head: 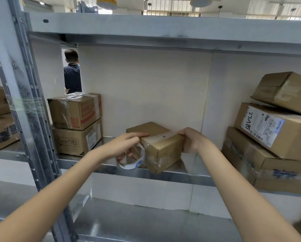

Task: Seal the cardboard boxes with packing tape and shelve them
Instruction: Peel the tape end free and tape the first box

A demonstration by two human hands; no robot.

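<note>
A grey metal shelving unit [163,175] holds stacked brown cartons left and right. At the near edge of its middle shelf sits a small taped brown cardboard box [161,145], the right hand [192,139] gripping its right end while the left hand [127,145] presses its top, holding a white-cored roll of clear packing tape [134,158].

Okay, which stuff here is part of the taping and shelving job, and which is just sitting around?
In the job: small box on the shelf, tape roll, left hand, right hand.

Sitting around: two stacked boxes, pile of boxes, person behind.
</note>
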